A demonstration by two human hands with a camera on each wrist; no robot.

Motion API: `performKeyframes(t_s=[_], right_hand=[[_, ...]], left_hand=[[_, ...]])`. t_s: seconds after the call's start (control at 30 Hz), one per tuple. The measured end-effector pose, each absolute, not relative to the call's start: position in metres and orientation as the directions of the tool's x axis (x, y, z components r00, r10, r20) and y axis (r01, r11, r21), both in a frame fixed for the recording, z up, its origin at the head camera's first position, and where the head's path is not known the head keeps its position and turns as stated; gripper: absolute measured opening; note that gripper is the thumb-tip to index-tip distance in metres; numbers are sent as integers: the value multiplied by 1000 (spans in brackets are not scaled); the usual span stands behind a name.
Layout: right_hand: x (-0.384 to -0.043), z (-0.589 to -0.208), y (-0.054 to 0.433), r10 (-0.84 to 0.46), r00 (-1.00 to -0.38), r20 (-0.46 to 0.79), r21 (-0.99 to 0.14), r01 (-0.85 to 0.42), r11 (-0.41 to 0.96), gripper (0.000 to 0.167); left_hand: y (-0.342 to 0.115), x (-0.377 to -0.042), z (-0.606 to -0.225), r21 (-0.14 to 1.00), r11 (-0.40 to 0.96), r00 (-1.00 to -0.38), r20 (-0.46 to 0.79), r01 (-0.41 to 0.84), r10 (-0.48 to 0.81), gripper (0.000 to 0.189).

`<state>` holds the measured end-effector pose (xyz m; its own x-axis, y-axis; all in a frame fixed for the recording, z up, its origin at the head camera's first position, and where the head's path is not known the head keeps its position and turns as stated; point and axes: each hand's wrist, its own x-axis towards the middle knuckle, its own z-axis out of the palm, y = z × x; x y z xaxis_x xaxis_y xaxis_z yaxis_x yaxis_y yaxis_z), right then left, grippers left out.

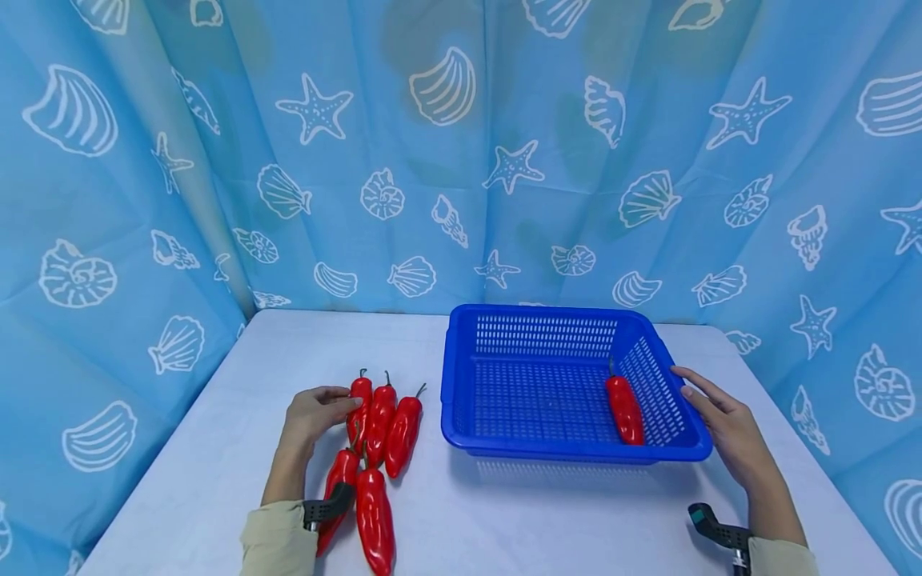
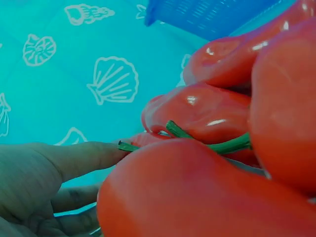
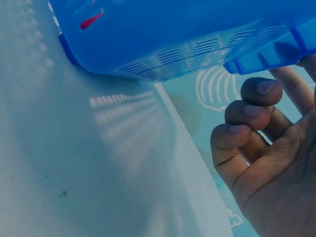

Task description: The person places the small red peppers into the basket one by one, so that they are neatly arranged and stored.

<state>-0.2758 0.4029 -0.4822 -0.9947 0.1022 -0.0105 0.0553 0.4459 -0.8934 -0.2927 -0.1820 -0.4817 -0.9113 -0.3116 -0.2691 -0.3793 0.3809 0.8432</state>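
Several glossy red chili peppers with green stems lie grouped on the table at the left. My left hand (image 1: 315,412) is at the back-left pepper (image 1: 358,416); its thumb lies across it, and the left wrist view shows the thumb straight beside a green stem (image 2: 229,144), fingers loosely bent. The blue plastic basket (image 1: 555,450) stands to the right, with one red chili pepper (image 1: 625,412) inside along its right wall. My right hand (image 1: 735,428) holds the basket's right rim between thumb and index finger; in the right wrist view the other fingers (image 3: 237,136) curl below.
A white-covered table (image 1: 216,448) bears everything. Behind it and along the sides hangs a blue curtain (image 1: 461,160) with white shells and starfish. Two peppers (image 1: 375,520) lie closer to the front edge, next to the left wrist's black camera mount (image 1: 331,506).
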Motion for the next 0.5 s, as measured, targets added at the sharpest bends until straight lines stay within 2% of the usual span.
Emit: performKeyframes(t_s=[0.5], right_hand=[[-276, -481, 403, 104, -994, -17, -895, 61, 443, 63]], left_hand=[[-185, -293, -480, 872, 318, -911, -276, -372, -307, 58]])
